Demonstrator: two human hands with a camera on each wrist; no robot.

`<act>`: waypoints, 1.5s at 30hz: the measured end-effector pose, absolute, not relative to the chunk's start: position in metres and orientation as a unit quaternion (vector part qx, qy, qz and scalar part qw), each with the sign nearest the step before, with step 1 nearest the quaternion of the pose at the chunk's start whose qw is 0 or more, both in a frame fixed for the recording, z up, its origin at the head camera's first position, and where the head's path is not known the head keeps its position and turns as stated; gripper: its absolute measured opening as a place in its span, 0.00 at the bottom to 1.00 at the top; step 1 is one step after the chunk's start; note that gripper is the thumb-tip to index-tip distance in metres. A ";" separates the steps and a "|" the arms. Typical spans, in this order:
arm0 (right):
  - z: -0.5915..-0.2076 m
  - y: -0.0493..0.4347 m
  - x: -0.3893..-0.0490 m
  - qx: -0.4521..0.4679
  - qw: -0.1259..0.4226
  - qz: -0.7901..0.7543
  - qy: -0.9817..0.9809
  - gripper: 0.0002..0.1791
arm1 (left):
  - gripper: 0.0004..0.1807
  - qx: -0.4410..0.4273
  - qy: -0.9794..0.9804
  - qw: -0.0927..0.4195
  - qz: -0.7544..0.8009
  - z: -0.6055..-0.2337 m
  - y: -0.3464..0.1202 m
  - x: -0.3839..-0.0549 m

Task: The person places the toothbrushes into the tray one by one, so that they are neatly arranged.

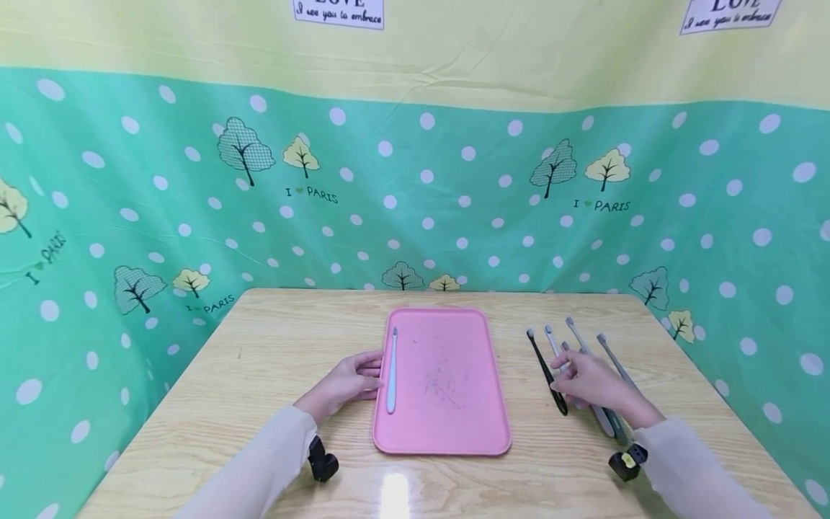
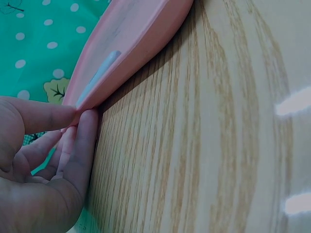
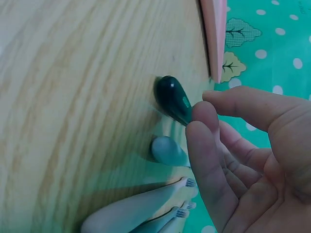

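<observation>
A light blue toothbrush (image 1: 392, 382) lies lengthwise along the left side of a pink tray (image 1: 447, 418). My left hand (image 1: 350, 380) pinches the tray's left rim between thumb and fingers, beside that toothbrush. To the right of the tray, my right hand (image 1: 591, 380) hovers over a group of toothbrushes, its fingers loosely bent. Nearest its fingertips is a black toothbrush (image 1: 540, 353), whose dark glossy handle (image 3: 170, 97) runs behind the fingers in the right wrist view. A light blue handle (image 3: 167, 151) lies beside it there. The hand partly hides several brushes.
Under the right hand and wrist are a white toothbrush (image 1: 607, 422) and a grey one (image 1: 612, 355), bristle ends toward the back. The wooden table (image 1: 292, 324) meets a green dotted curtain (image 1: 447, 238) at the back and sides. Each wrist wears a small black camera (image 1: 322, 461).
</observation>
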State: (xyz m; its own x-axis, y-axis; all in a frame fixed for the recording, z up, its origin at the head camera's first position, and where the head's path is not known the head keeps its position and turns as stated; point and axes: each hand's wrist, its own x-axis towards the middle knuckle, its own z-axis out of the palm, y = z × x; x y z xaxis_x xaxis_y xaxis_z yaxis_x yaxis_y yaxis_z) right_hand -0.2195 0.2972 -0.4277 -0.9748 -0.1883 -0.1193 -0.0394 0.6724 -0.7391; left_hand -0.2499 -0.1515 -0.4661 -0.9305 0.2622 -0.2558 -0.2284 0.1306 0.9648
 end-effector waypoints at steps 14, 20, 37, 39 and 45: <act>-0.439 0.291 -0.223 -0.037 0.083 -0.357 0.930 0.23 | 0.36 0.006 0.732 0.182 0.657 -0.467 -0.151 -0.250; -0.441 0.289 -0.221 -0.031 0.085 -0.354 0.931 0.22 | 0.36 0.007 0.734 0.179 0.655 -0.466 -0.150 -0.249; -0.445 0.283 -0.223 -0.019 0.095 -0.337 0.937 0.20 | 0.36 0.007 0.738 0.173 0.652 -0.466 -0.149 -0.247; -0.445 0.282 -0.223 -0.021 0.093 -0.335 0.937 0.21 | 0.36 0.008 0.738 0.173 0.652 -0.466 -0.149 -0.247; -0.444 0.282 -0.223 -0.018 0.092 -0.334 0.938 0.17 | 0.36 0.009 0.738 0.176 0.651 -0.465 -0.150 -0.248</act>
State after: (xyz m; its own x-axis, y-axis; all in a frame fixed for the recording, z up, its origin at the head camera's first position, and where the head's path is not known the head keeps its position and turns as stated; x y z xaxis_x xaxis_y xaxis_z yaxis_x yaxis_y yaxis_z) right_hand -0.2228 0.2821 -0.4437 -0.9824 -0.0959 -0.1603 0.0269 0.7765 -0.6295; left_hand -0.2477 -0.1495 -0.4649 -0.9380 0.2425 -0.2478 -0.2154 0.1526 0.9645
